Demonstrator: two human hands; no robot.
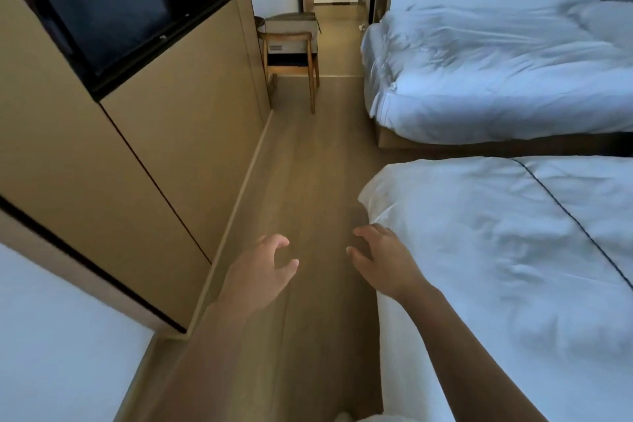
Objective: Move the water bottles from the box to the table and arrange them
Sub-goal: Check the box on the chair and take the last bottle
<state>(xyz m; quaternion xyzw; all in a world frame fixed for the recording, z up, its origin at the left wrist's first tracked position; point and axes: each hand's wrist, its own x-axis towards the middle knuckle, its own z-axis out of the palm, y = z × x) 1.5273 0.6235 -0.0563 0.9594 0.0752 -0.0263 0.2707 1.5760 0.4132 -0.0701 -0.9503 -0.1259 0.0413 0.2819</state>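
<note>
Left hand (260,271) and right hand (383,260) reach forward over the brown wooden floor (308,164), fingers (356,252) loosely curled, grasping nothing; the cardboard box (291,32) on the wooden chair (291,72) is partly hidden.

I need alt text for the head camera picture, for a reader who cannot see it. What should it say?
Two empty hands, the left hand and the right hand, reach forward with loosely curled fingers over a wooden floor. A box sits on a wooden chair at the far end, with two white beds on the right.
</note>
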